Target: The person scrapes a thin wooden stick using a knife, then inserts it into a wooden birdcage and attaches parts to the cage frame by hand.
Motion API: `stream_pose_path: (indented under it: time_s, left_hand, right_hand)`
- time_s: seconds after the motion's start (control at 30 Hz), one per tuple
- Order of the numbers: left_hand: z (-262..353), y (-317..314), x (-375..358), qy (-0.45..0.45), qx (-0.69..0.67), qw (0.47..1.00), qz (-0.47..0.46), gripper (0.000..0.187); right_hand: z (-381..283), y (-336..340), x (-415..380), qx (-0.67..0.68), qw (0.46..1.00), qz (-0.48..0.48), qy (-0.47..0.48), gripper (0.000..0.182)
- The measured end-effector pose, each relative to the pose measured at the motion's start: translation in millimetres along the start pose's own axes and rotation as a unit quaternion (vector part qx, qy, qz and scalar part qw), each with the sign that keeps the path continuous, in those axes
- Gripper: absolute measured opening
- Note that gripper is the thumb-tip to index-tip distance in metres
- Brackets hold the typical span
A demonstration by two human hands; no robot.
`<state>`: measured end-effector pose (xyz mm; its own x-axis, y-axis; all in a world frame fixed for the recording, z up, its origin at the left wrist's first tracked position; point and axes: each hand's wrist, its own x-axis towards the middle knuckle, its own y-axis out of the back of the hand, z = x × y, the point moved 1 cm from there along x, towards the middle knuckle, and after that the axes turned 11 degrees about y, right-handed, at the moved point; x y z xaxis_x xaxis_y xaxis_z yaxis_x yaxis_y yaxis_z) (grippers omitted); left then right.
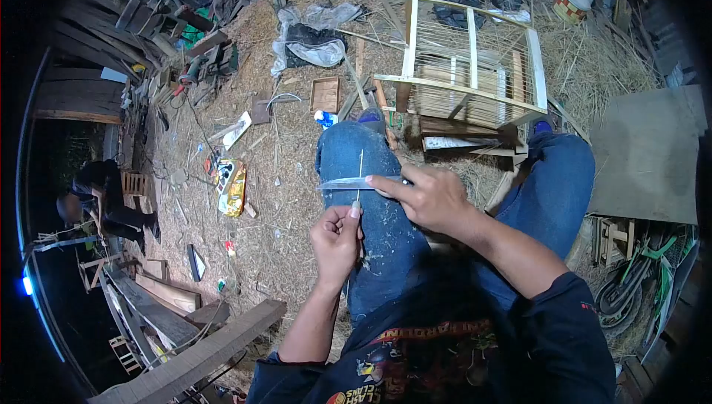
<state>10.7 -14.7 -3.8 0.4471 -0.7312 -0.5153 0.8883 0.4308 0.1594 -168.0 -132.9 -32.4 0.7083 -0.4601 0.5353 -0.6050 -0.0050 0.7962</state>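
Note:
Over the thigh of my jeans, my left hand [336, 242] pinches a thin pale stick [361, 161] between thumb and fingers, pointing it away from me. My right hand [436, 195] is wrapped round a knife, its handle mostly hidden in the fist. The knife's blade [340, 184] lies crosswise over the stick, and the index finger stretches along it. Small pale shavings dot the jeans below. Past my knees stands a wooden cage [473, 52] with slim bars, tilted on the ground.
Straw and wood chips cover the ground. A small wooden tray [325, 95], a yellow bag [231, 187] and a rag [315, 44] lie ahead and left. A long beam [200, 352] juts in at lower left. Another person [100, 200] sits far left. A flat board [645, 153] is at right.

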Motion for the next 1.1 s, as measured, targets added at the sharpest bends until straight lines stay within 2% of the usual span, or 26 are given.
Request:
stream_pose_path:
  time_s: [0.17,0.4,0.47,0.6,0.63,0.7,0.73,0.83,0.87,0.9,0.97,1.0,1.03,1.1]
  left_hand:
    - [1,2,3,-0.001,-0.006,1.0,-0.013,0.02]
    - [1,2,2,0.009,-0.005,1.0,-0.017,0.021]
    - [-3,4,3,0.005,-0.01,1.0,-0.021,0.021]
    - [-1,3,-1,0.022,-0.015,1.0,-0.014,0.021]
    - [-1,3,0,0.021,-0.016,1.0,-0.015,0.021]
    - [-1,4,1,0.016,-0.025,0.999,-0.026,0.023]
    - [0,5,2,0.017,-0.025,0.999,-0.024,0.023]
    - [1,8,2,0.04,-0.028,0.998,-0.045,0.024]
    - [2,7,2,0.044,-0.028,0.998,-0.045,0.024]
    - [4,7,2,0.046,-0.028,0.998,-0.046,0.025]
    - [4,8,4,0.044,-0.025,0.997,-0.052,0.026]
    - [4,8,4,0.047,-0.022,0.997,-0.055,0.027]
    - [5,9,5,0.047,-0.023,0.997,-0.055,0.027]
    - [6,10,4,0.054,-0.031,0.996,-0.064,0.025]
  right_hand:
    - [-2,-3,2,0.032,0.999,0.009,-0.014,0.058]
    - [5,-4,2,0.014,1.0,0.025,0.01,0.05]
    - [11,-1,2,-0.028,0.999,-0.009,-0.034,0.045]
    - [30,1,1,-0.027,0.994,0.019,-0.1,0.041]
    - [23,2,-1,-0.029,0.994,0.018,-0.099,0.041]
    - [9,2,-2,0.021,0.999,0.034,0.002,0.039]
    - [9,1,0,0.023,0.999,0.034,0.004,0.039]
    - [10,1,0,0.0,0.997,0.002,-0.074,0.034]
    - [15,3,5,0.03,0.996,0.049,-0.063,0.035]
    - [13,4,3,0.028,0.996,0.05,-0.063,0.035]
    - [4,2,-4,0.023,0.999,-0.022,0.014,0.039]
    - [3,3,-2,0.011,0.999,-0.01,0.034,0.041]
    - [5,3,0,0.012,0.999,-0.01,0.034,0.041]
    - [9,6,4,-0.006,0.999,0.004,-0.031,0.042]
